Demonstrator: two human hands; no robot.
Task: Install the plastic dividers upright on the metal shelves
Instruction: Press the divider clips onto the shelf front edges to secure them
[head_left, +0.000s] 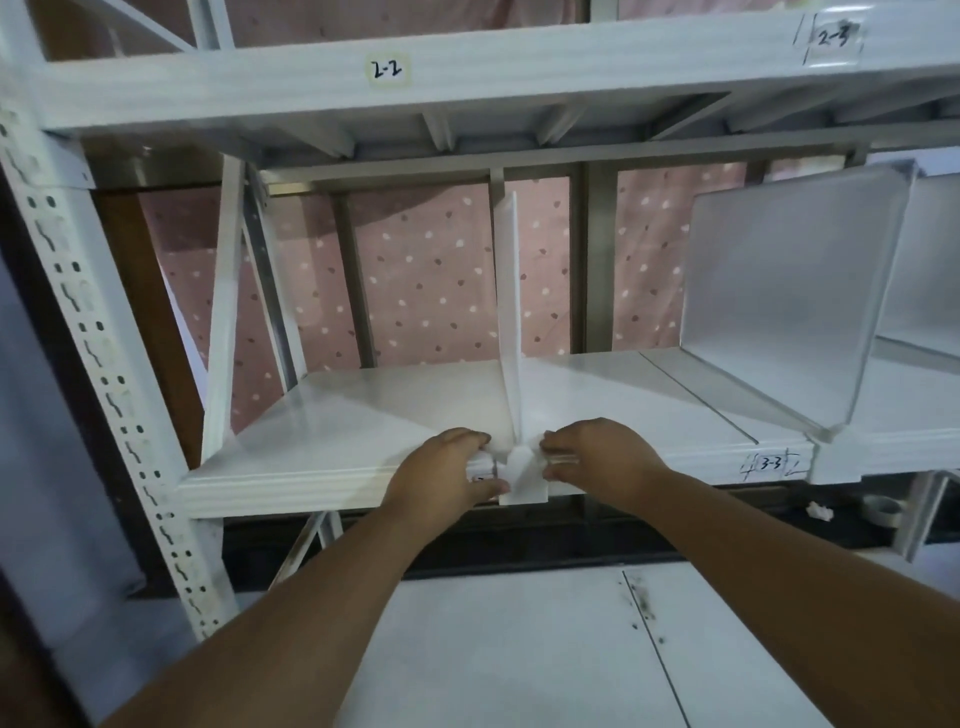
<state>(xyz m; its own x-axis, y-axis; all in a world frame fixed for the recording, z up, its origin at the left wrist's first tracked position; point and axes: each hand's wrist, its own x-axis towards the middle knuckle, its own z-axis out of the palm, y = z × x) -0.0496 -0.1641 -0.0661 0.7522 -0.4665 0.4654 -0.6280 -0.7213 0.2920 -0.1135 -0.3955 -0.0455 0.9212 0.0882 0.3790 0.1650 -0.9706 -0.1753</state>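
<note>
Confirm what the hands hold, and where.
Both hands, left hand and right hand, pinch the thin white plastic divider at its front foot, on the white metal shelf's front edge.

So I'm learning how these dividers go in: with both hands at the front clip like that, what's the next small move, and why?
Probably press the front clip down and back onto the shelf lip. The divider already stands upright on the shelf, and the left hand and right hand pinch its base on either side, while the clip's lower end hangs below the front edge, seemingly not fully seated.
</note>
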